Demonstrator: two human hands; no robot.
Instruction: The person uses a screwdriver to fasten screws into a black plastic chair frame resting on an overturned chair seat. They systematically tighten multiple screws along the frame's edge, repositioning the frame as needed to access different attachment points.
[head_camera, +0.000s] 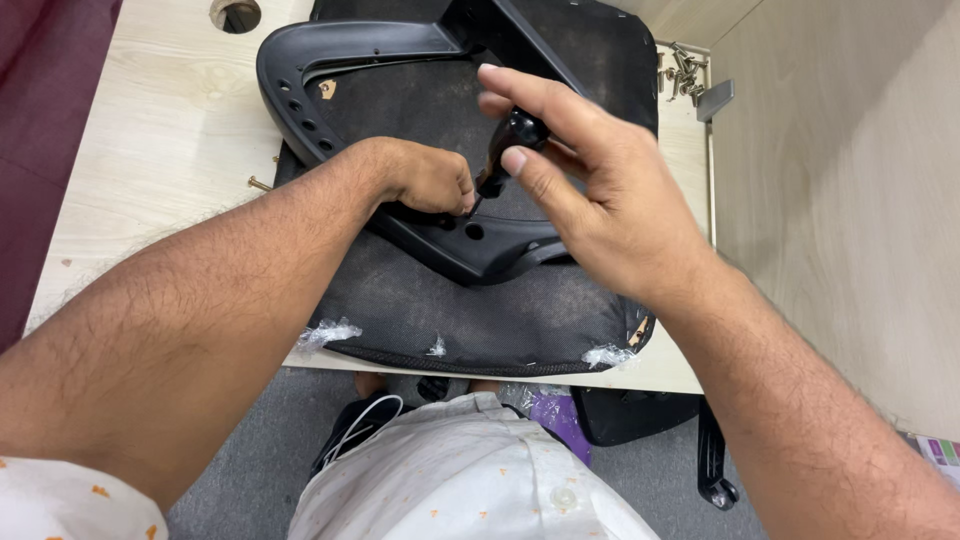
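A black chair seat (470, 310) lies upside down on a light wooden table (160, 140). A curved black plastic armrest bracket (300, 70) rests on it, with several holes along its arm. My right hand (590, 190) grips the dark handle of a screwdriver (510, 135), whose tip points down at the bracket's lower end. My left hand (430, 180) is closed right at the tip, pinching something small that I cannot see, beside two screw holes (472, 231).
A heap of loose screws (683, 72) lies at the table's far right corner, and one brass screw (259, 184) lies left of the seat. A wooden panel (840, 200) stands on the right. Black chair parts (640, 415) sit on the grey floor below.
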